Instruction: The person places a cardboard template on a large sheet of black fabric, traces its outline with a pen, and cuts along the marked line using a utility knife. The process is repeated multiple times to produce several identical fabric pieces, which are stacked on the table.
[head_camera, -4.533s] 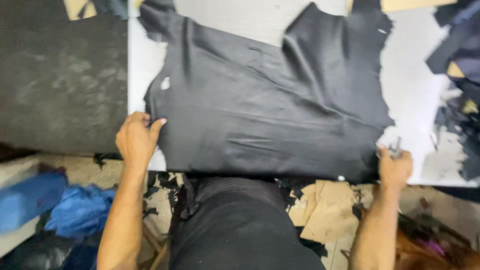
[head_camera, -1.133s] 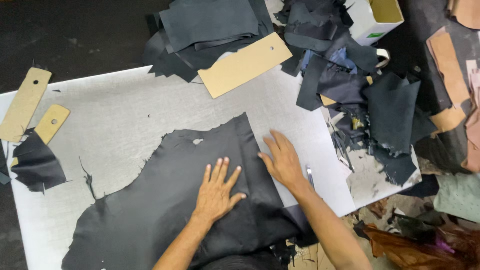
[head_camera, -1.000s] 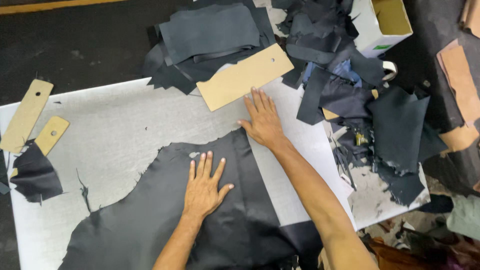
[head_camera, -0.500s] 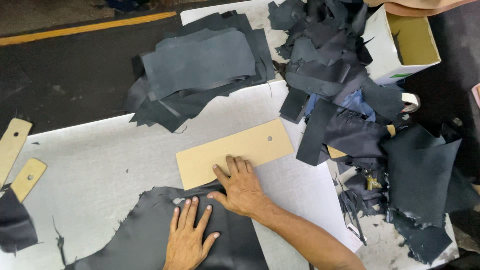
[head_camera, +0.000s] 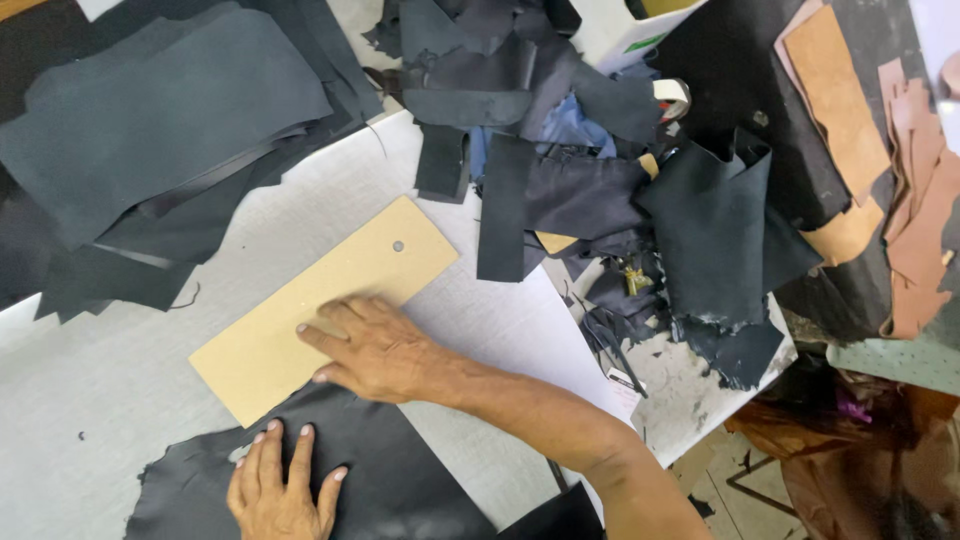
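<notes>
A tan cardboard template (head_camera: 320, 305) with one punched hole lies on the worktop (head_camera: 90, 410); the right hand (head_camera: 375, 350) presses it flat, fingers spread, while the left hand (head_camera: 280, 490) splays on black leather (head_camera: 400, 480).

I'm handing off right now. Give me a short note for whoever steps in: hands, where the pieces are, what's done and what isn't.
Right hand: flat, palm down on the tan rectangular template, fingers spread, not gripping.
Left hand: flat on the black leather sheet at the near edge of the white table.
The template lies on the table, its near edge at or just over the sheet's top edge; it has one small hole.
Done: sheet spread flat, template under the hand.
Left: template not fully on the leather; no cutting tool in either hand.
</notes>
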